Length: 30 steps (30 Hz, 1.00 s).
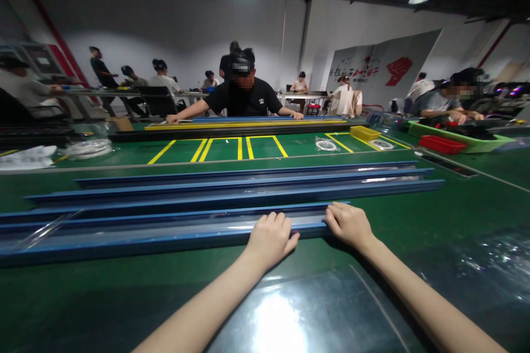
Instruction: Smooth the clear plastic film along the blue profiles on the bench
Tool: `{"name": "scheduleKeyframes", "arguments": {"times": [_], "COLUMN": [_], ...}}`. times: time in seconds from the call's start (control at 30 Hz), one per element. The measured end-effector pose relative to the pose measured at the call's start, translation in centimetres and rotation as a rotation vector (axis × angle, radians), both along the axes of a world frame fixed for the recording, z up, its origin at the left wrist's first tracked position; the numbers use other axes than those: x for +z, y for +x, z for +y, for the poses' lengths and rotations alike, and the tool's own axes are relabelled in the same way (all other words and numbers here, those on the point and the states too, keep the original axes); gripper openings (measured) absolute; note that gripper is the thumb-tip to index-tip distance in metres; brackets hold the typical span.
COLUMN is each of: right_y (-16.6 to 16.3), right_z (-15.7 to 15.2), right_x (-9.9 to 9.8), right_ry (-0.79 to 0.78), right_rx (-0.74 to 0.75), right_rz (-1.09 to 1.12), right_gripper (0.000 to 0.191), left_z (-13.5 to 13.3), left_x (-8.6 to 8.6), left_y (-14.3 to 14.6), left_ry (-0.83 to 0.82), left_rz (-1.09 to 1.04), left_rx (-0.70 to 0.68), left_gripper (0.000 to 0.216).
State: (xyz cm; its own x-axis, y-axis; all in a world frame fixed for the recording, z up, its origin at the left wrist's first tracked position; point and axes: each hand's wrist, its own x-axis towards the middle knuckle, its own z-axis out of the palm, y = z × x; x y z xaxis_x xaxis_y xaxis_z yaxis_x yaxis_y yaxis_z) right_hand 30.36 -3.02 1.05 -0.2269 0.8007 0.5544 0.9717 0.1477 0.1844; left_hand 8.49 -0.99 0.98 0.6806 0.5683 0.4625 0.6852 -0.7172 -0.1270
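A long blue channel strip [157,229] lies across the near part of the green table, its inside lined with shiny clear film. My left hand [271,238] rests over its front edge, fingers curled into the channel and thumb pointing right. At the strip's right end, my right hand [350,225] is closed around the tip. The fingertips of both hands are partly hidden. Just beyond lie further blue channel strips [232,197], roughly parallel, with bits of glossy film on their right ends.
Clear plastic sheeting [331,309] covers the near table. Across it, a co-worker in black [244,96] holds long strips [248,126]. Coiled white bundles [327,145], a yellow tray [364,133], a red tray [442,144], a green bin [488,144] and a dark flat device [449,165] lie around.
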Motion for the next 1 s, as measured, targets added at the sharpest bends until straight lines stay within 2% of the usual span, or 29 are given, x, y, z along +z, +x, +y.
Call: {"name": "scheduleKeyframes", "arguments": {"times": [0.2, 0.3, 0.4, 0.53, 0.7, 0.83, 1.0], "right_y": [-0.5, -1.9, -3.9, -6.4, -7.1, -6.9, -6.8], "right_z": [-0.3, -0.4, -0.3, 0.6, 1.9, 2.1, 1.8], "right_x": [0.8, 1.7, 2.4, 2.3, 1.8, 1.7, 1.5], "right_ry": [-0.108, -0.126, -0.118, -0.134, -0.172, -0.169, -0.156], "right_rx": [-0.043, -0.110, -0.063, 0.017, -0.060, -0.061, -0.038], "right_rz": [-0.063, -0.011, 0.039, 0.037, 0.070, 0.101, 0.112], "right_gripper": [0.041, 0.040, 0.041, 0.043, 0.044, 0.045, 0.046], "left_z": [-0.4, -0.3, 0.1, 0.4, 0.4, 0.4, 0.5], "left_x": [2.0, 2.6, 2.7, 2.4, 1.3, 0.2, -0.4], "left_y": [-1.0, -2.4, -4.3, -6.9, -9.2, -9.9, -9.9], "left_ry": [-0.155, -0.178, -0.165, -0.105, 0.060, 0.161, 0.190], "left_rz": [0.098, 0.102, 0.102, 0.086, 0.038, -0.017, -0.103], "left_rx": [-0.005, 0.020, 0.054, 0.128, 0.194, 0.160, 0.096], "left_gripper": [0.015, 0.016, 0.021, 0.028, 0.028, 0.024, 0.022]}}
